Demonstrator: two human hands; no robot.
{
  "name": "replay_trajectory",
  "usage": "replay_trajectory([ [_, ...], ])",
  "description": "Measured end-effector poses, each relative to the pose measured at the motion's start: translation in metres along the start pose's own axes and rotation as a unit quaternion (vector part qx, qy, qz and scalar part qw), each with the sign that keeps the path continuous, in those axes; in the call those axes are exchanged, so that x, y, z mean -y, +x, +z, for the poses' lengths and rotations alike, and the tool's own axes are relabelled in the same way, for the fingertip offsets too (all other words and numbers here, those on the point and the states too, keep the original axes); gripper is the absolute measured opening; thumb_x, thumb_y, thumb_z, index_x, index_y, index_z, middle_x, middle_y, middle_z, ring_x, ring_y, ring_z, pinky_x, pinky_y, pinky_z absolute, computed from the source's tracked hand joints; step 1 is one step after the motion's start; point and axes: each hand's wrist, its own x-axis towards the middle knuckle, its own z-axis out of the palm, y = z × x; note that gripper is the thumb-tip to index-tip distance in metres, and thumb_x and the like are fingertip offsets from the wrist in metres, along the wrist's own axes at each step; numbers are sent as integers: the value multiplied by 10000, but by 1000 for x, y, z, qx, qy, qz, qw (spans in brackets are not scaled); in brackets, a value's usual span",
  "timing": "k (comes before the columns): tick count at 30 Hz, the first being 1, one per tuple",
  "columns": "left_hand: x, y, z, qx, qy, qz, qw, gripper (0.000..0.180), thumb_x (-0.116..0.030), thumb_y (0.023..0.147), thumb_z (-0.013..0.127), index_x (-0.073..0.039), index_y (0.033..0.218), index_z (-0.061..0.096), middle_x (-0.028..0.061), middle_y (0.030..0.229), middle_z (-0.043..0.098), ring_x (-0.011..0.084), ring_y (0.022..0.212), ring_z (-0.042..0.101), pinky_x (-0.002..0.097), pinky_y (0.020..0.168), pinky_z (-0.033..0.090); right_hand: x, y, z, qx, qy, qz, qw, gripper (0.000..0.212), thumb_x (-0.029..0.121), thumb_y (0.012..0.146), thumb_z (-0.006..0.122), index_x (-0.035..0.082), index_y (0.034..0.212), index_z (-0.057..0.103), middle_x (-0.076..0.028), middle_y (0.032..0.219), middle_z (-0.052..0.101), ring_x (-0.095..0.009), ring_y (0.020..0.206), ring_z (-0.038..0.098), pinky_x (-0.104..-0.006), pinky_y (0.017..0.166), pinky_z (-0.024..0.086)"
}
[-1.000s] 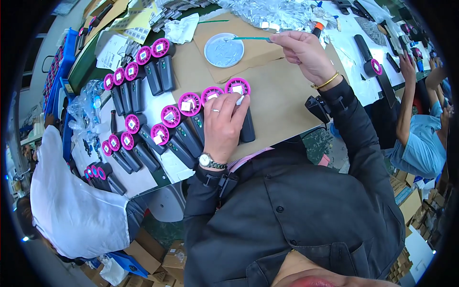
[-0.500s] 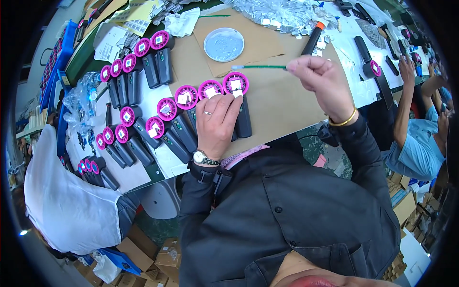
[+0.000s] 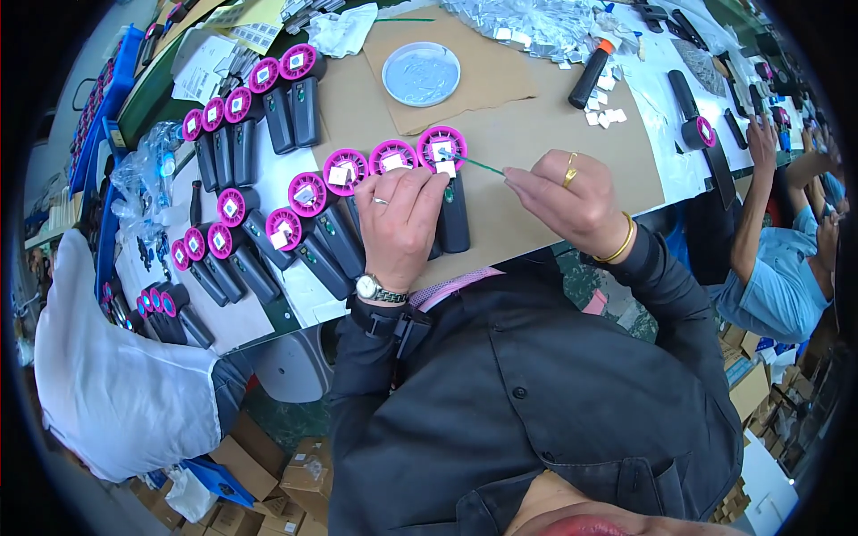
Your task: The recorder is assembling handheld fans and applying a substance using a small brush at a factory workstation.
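My right hand (image 3: 572, 204) pinches a thin green stick (image 3: 483, 165). Its tip touches the white square in the pink ring (image 3: 459, 143) of a black-handled device (image 3: 454, 223), rightmost in the near row. Over that row lies my left hand (image 3: 400, 223), fingers bent together. A small white square piece (image 3: 446, 168) shows at its fingertips, at the ring's lower edge; the thumb is hidden. Similar pink-ringed devices (image 3: 338, 239) lie to the left, several with white squares on them. A round shallow dish (image 3: 386, 82) of pale grey paste sits beyond them on brown cardboard (image 3: 492, 79).
An orange-and-black tool (image 3: 588, 79) lies at the back right beside loose white squares (image 3: 608, 117). Clear plastic bags (image 3: 527, 22) of small pieces stand at the back. Another person in white (image 3: 125, 366) is at left; a person in light blue (image 3: 760, 290) is at right.
My right hand has turned and come down and slightly left, bringing the stick's tip from beside the dish onto the rightmost pink ring. My left hand has stayed nearly in place.
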Motion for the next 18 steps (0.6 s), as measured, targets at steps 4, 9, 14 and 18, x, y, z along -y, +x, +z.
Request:
replay_trajectory([
  [4, 0, 1, 0, 0, -6, -3, 1000, 280, -58, 827, 875, -107, 1091, 795, 22, 1046, 735, 232, 1024, 688, 417, 963, 441, 2, 5, -5, 46, -54, -63, 995, 378, -31, 741, 851, -23, 1114, 789, -41, 821, 547, -192, 694, 618, -351, 551, 463],
  [9, 2, 0, 0, -3, -1, 4, 1000, 257, -82, 873, 807, -102, 1128, 785, 20, 1055, 738, 211, 1010, 691, 418, 948, 435, 3, 11, -11, 93, -49, -96, 990, 415, -16, 711, 844, -16, 1122, 789, -49, 841, 523, -199, 722, 623, -357, 568, 475],
  [14, 2, -1, -3, 6, -1, -3, 1000, 270, -70, 850, 847, -108, 1113, 796, 21, 1047, 734, 224, 1021, 687, 418, 964, 431, 3, 13, -15, 75, -47, -79, 993, 415, -20, 717, 839, -8, 1129, 790, -48, 847, 533, -207, 723, 626, -363, 585, 481],
  [18, 0, 1, -3, 10, -4, -6, 1000, 277, -64, 840, 869, -111, 1104, 800, 19, 1044, 731, 230, 1032, 685, 420, 975, 429, 2, 15, -14, 53, -23, -55, 997, 396, -33, 740, 843, -6, 1132, 791, -49, 838, 557, -213, 722, 630, -367, 586, 474],
])
